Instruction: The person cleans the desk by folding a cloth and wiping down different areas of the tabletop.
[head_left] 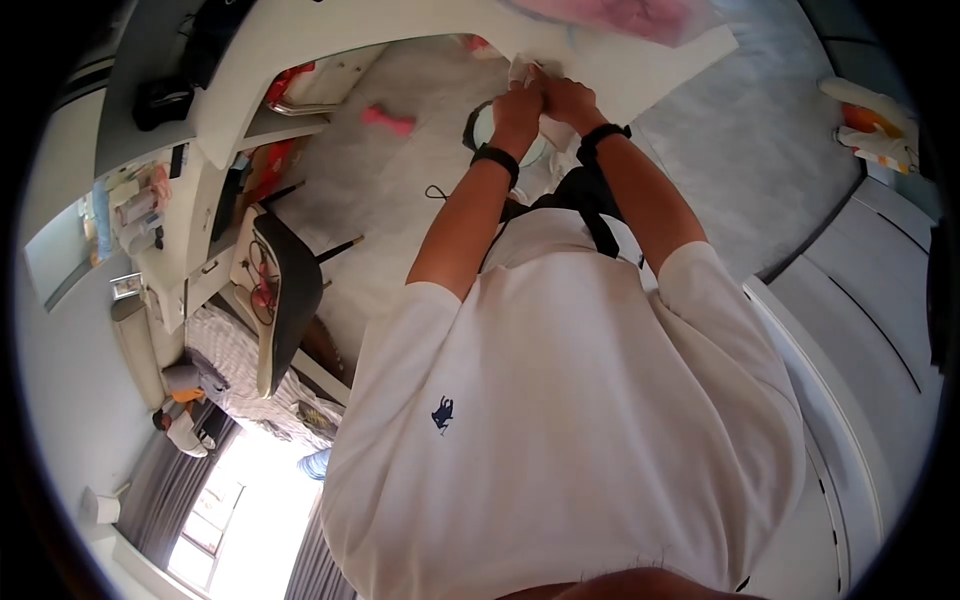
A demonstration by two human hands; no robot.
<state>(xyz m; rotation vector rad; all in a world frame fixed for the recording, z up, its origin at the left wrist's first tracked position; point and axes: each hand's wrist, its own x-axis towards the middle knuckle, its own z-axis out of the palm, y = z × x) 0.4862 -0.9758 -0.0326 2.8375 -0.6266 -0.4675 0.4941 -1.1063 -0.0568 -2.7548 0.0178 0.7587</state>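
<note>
My left hand (517,112) and my right hand (570,103) are close together at the edge of a white tabletop, both with curled fingers. At their fingertips is a small crumpled whitish piece (522,68), thin like tissue or cloth; its exact kind is unclear. Each wrist wears a black band. Just below the hands, partly covered by them, a round pale-green object with a dark edge (483,122) shows near the floor. Some whitish material also hangs under the right hand, blurred and partly hidden.
The white tabletop (650,75) carries a clear bag with pink contents (640,18). A pink bow-shaped item (389,121) lies on the grey floor. To the left stand a black chair (295,300), drawers and a bed (235,370). White cabinets (850,280) line the right.
</note>
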